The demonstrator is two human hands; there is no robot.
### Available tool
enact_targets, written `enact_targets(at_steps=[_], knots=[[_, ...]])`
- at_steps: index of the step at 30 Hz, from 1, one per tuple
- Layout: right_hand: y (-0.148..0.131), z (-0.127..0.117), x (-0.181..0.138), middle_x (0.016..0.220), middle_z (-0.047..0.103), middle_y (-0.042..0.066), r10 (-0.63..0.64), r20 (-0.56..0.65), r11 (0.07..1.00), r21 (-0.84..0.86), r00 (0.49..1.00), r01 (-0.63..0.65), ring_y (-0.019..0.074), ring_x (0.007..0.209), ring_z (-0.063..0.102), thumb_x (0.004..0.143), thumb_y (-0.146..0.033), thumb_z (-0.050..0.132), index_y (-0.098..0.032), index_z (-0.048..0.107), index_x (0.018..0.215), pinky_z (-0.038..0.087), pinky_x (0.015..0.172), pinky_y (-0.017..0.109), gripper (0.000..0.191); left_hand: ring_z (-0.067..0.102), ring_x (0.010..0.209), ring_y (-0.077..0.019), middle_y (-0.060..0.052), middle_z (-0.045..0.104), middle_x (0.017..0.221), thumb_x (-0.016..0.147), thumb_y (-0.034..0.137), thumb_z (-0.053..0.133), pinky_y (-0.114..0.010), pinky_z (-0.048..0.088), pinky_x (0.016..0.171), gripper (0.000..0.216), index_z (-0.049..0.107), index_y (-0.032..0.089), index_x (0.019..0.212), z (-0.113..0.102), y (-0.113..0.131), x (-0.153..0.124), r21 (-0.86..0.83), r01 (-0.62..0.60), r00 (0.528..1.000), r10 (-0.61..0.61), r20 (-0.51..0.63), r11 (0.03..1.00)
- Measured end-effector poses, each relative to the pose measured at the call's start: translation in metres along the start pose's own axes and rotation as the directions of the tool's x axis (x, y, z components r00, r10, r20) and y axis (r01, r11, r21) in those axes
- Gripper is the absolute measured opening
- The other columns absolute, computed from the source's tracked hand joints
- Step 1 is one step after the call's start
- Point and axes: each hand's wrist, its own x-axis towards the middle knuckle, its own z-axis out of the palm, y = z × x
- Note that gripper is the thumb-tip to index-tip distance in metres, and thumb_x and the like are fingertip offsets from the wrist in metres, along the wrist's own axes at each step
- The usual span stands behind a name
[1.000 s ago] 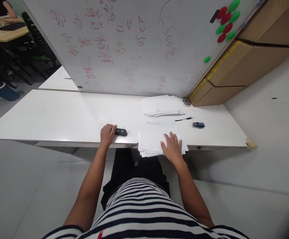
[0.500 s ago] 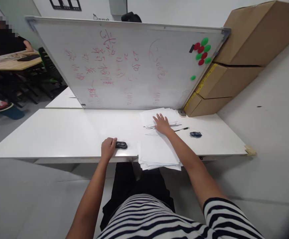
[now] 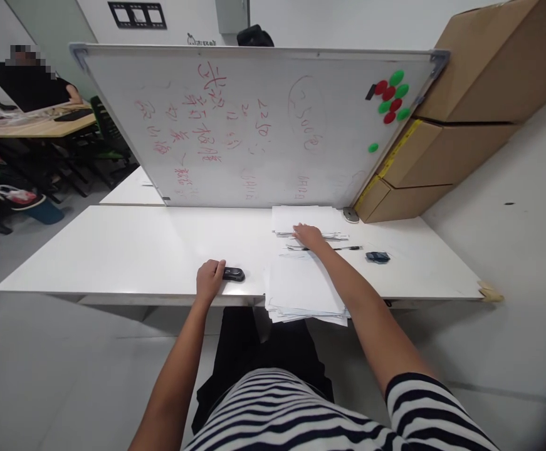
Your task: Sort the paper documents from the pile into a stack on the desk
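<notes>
My left hand (image 3: 209,280) rests near the front edge of the white table (image 3: 113,250), fingers curled on a small black stapler (image 3: 233,274). My right hand (image 3: 307,235) reaches forward and lies with fingers on the near edge of the far stack of white papers (image 3: 308,219). A second, thicker paper stack (image 3: 301,291) lies under my right forearm and overhangs the table's front edge. A black pen (image 3: 345,248) lies just right of my right hand.
A whiteboard (image 3: 263,125) with red writing and red and green magnets leans at the table's back. Cardboard boxes (image 3: 461,119) stand at the right. A small dark object (image 3: 377,257) lies right of the pen. Another person sits at a desk (image 3: 32,122) far left.
My right hand left the near paper stack and reached forward to the far stack, then drew slightly back to its near edge. My left hand stayed on the stapler. The view tilted upward.
</notes>
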Motion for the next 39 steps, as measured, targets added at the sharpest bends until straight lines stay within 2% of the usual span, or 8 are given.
enact_targets(at_steps=[5,15,19,24,29,33,39], knots=[[0.0,0.003,0.001,0.14,0.05,0.014,0.017,-0.025,1.0,0.008,1.0,-0.017,0.0239,0.124,0.05,0.099,-0.033,0.037,-0.018,0.052,0.13,0.043,0.091,0.033,0.037,0.048,0.067,-0.0187,-0.003,0.051,0.067,0.096,0.045,0.029,-0.032,0.032,0.063,0.042,0.036,0.023,0.061,-0.002,0.003,-0.001,-0.022,0.005,1.0,-0.004,0.006,1.0],[-0.004,0.0,-0.003,0.122,0.063,0.012,0.039,-0.022,0.999,-0.004,0.999,-0.039,0.022,0.108,0.061,0.1,-0.031,0.032,-0.022,0.059,0.119,0.045,0.082,0.03,0.034,0.046,0.067,-0.0172,-0.003,0.05,0.067,0.096,0.045,0.029,-0.03,0.031,0.063,0.043,0.038,0.022,0.061,-0.001,0.003,-0.001,-0.017,0.002,1.0,-0.002,-0.001,1.0],[-0.006,-0.007,-0.007,0.11,0.067,0.014,0.053,-0.002,0.998,-0.013,0.999,-0.053,0.0216,0.1,0.063,0.098,-0.021,0.036,-0.018,0.06,0.114,0.043,0.079,0.028,0.029,0.046,0.067,-0.0169,-0.002,0.049,0.066,0.096,0.045,0.03,-0.03,0.031,0.063,0.043,0.038,0.022,0.061,0.001,0.0,-0.002,-0.016,-0.015,1.0,0.014,-0.014,1.0],[-0.011,-0.012,-0.005,0.097,0.068,0.017,0.121,0.033,0.992,-0.029,0.992,-0.12,0.0222,0.089,0.065,0.09,-0.009,0.044,-0.01,0.054,0.118,0.042,0.072,0.027,0.029,0.048,0.068,-0.0168,-0.002,0.05,0.068,0.096,0.045,0.03,-0.03,0.032,0.065,0.043,0.04,0.022,0.062,0.004,-0.003,-0.003,-0.013,-0.024,0.999,0.024,-0.03,1.0],[-0.01,-0.016,0.0,0.097,0.067,0.017,0.151,0.04,0.988,-0.02,0.988,-0.15,0.0227,0.088,0.064,0.094,-0.014,0.04,-0.009,0.058,0.111,0.041,0.071,0.028,0.025,0.05,0.069,-0.0167,-0.002,0.053,0.07,0.096,0.046,0.03,-0.029,0.032,0.065,0.043,0.043,0.022,0.063,0.004,-0.003,-0.003,-0.018,-0.015,1.0,0.014,-0.025,1.0],[-0.006,-0.021,0.007,0.1,0.068,0.016,0.168,0.03,0.986,0.006,0.985,-0.168,0.0221,0.092,0.063,0.097,-0.021,0.037,-0.011,0.063,0.105,0.04,0.072,0.027,0.029,0.049,0.069,-0.0167,-0.003,0.054,0.07,0.096,0.046,0.03,-0.029,0.032,0.064,0.043,0.043,0.022,0.063,0.004,-0.004,-0.003,-0.011,-0.015,1.0,0.015,-0.024,1.0],[-0.001,-0.017,0.01,0.097,0.069,0.012,0.19,-0.003,0.98,0.065,0.982,-0.189,0.0201,0.088,0.063,0.096,-0.026,0.042,-0.015,0.066,0.099,0.038,0.07,0.026,0.027,0.049,0.068,-0.0168,-0.002,0.053,0.069,0.096,0.046,0.029,-0.029,0.031,0.064,0.043,0.042,0.022,0.063,0.004,-0.005,-0.002,-0.018,-0.014,1.0,0.013,-0.018,1.0]])
